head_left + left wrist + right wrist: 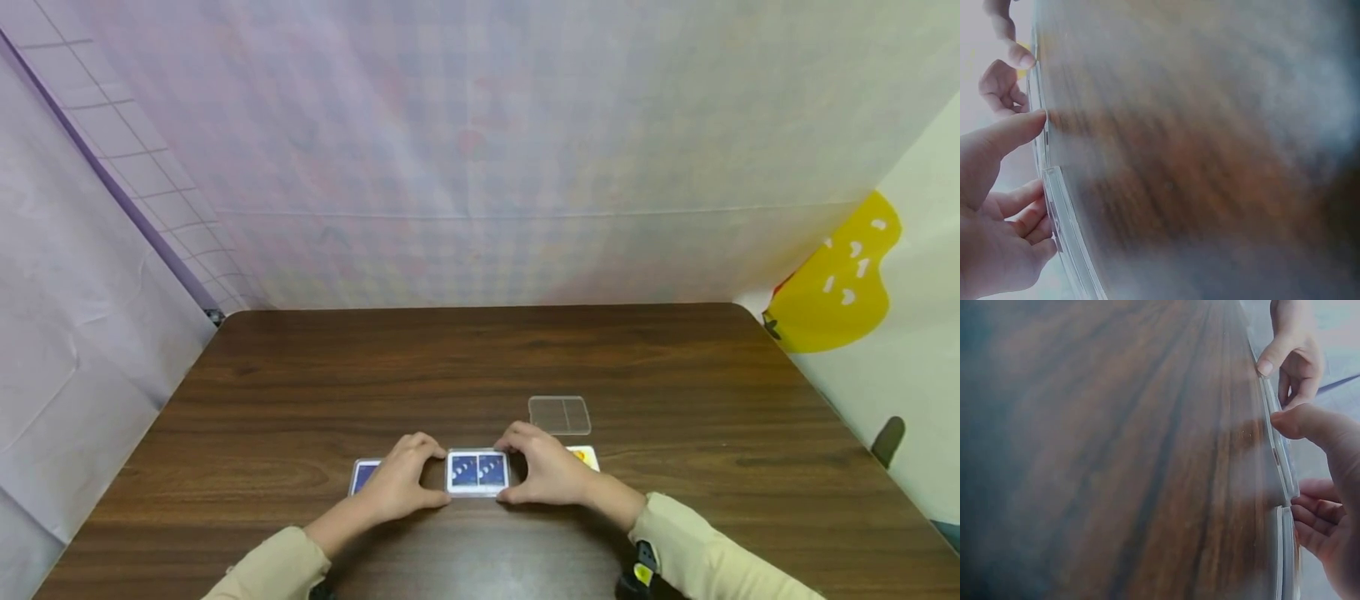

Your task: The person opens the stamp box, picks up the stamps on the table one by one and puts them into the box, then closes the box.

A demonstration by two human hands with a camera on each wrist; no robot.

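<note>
A clear flat plastic case [477, 472] with two dark-blue moon-pattern cards showing in it lies on the brown table in front of me. My left hand [405, 477] holds its left side, thumb at the near corner and fingertips at the far one. On the opposite side my right hand [547, 468] grips it the same way, thumb near, fingers far. From the left wrist view the thumb [1025, 128] sits at the thin edge of the case. The right wrist view has the right thumb [1294, 422] at that edge too.
Partly under the left hand lies another blue-backed case [363, 473]. Behind the right hand a white case with a yellow picture [585, 457] shows in part. Farther back rests a transparent divided lid [559, 414]. A pale patterned curtain [480, 167] hangs behind the table.
</note>
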